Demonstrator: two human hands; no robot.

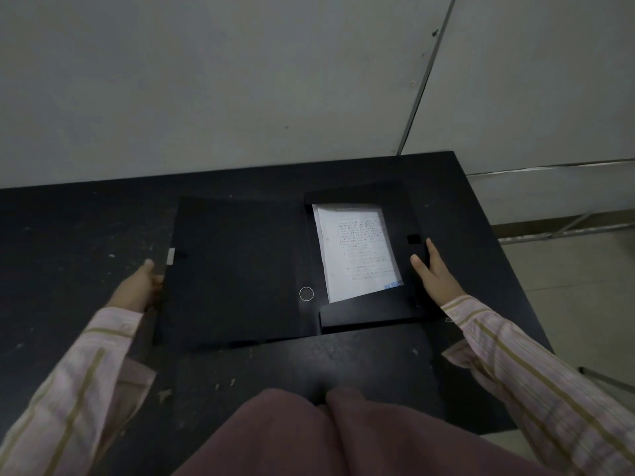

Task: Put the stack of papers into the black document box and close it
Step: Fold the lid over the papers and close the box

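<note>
The black document box (409, 214) lies open on the dark table, its tray on the right and its wide lid (237, 266) spread out to the left. A stack of printed white papers (357, 252) rests inside the tray, framed by the inner flaps. My left hand (141, 286) grips the lid's left edge beside the white clasp tab, fingers hidden under the lid. My right hand (433, 273) lies flat with fingers apart on the tray's right flap, near its black catch.
The black table (68, 235) ends just right of the box and at the wall behind. My knees in dark red trousers (309, 438) fill the bottom of the view. A metal frame (556, 231) and tiled floor lie to the right.
</note>
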